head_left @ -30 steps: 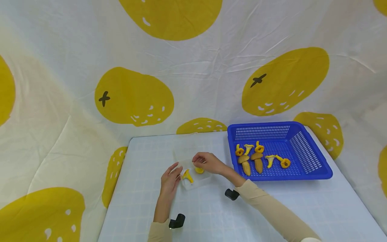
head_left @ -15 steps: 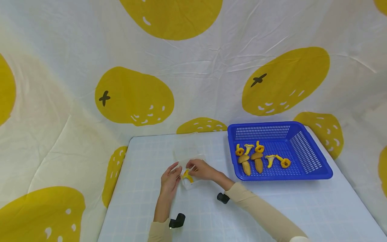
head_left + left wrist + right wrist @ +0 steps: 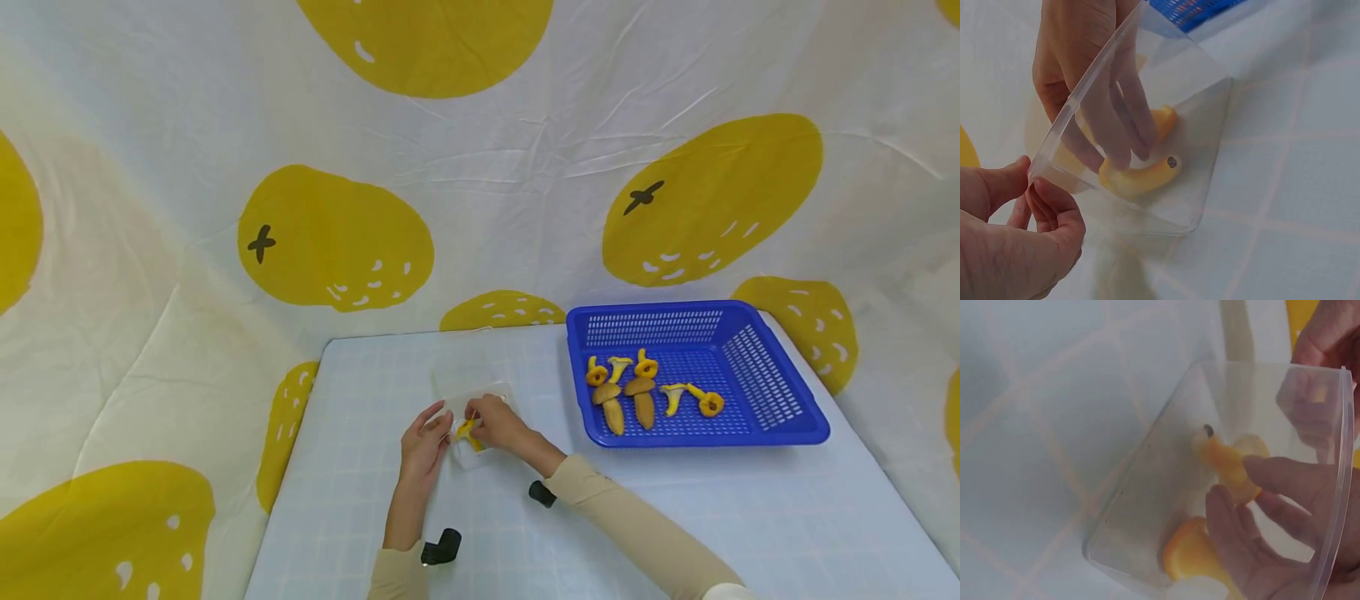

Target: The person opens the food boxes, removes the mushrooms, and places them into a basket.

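Note:
A clear plastic container (image 3: 1210, 140) stands on the table, its lid (image 3: 459, 368) folded open behind it. My left hand (image 3: 423, 450) pinches its left rim between thumb and fingers. My right hand (image 3: 498, 423) reaches inside from the right, thumb and fingertips pinching a yellow chanterelle mushroom (image 3: 1229, 464) low in the container. Close by in the same container lies a second chanterelle (image 3: 1188, 556), seen through the wall and partly covered by the right fingers.
To the right stands a blue perforated basket (image 3: 697, 442). It holds several yellow chanterelles (image 3: 672, 400) and two brown thick-stemmed mushrooms (image 3: 643, 403). A patterned cloth (image 3: 337, 242) hangs right behind the table (image 3: 330, 500).
My right hand has moved left inside the container, from the right-hand chanterelle to the left-hand one, and taken it between the fingers. The left hand has kept its hold on the rim.

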`<state>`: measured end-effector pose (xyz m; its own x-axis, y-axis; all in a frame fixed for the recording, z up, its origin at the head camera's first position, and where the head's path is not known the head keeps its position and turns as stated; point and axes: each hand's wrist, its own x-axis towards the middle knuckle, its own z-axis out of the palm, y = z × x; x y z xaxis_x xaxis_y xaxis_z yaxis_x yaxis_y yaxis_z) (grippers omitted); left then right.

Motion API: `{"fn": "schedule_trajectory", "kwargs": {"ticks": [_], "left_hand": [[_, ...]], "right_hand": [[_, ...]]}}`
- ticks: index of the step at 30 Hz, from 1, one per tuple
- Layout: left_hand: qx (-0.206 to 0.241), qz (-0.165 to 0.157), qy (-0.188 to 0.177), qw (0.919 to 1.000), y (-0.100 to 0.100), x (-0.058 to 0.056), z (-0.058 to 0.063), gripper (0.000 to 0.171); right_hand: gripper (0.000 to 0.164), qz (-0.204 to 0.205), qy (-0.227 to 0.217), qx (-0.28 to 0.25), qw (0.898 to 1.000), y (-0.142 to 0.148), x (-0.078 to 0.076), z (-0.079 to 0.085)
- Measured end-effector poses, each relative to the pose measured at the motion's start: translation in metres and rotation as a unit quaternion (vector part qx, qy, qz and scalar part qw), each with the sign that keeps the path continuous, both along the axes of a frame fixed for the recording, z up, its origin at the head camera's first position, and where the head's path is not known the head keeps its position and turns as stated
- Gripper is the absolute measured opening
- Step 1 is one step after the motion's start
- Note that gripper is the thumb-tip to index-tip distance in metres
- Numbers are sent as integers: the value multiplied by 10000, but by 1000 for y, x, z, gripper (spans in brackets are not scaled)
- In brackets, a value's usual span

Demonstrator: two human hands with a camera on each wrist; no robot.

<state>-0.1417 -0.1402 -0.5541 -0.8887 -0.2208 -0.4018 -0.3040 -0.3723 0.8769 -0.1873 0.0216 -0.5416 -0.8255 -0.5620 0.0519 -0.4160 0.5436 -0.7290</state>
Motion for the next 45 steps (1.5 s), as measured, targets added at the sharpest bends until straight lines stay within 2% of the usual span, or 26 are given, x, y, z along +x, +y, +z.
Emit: {"fn": "schedule_trajectory", "kwargs": {"ticks": [3,7,14,18,23,39,45], "left_hand": [[12,17,44,10000,0,1,-2,45],[-48,32,21,10000,1,2,-4,44],[-121,17,-81,9999,1,3,-5,45],[-128,-14,-81,9999,1,2,-6,45],[-137,-12,5,9999,-1,1,-6,46],[-89,-39,58,9999,-3,0,-5,45],[1,-116,42,9999,-2,-1,-4,51]], "right_hand": [[15,-265,41,248,9993,-2,3,-1],[16,-396,72,331,9986,-5,5,-5],[17,-15,-57,27,10000,-1,3,-4],[18,201,-359,-317,9987,6,2,3],[19,280,-744,-587,9951,16,-1,12],[24,253,-1281,-1256,9835,67,-8,51],[27,6,-1842,-1392,9730,91,-8,63]]}}
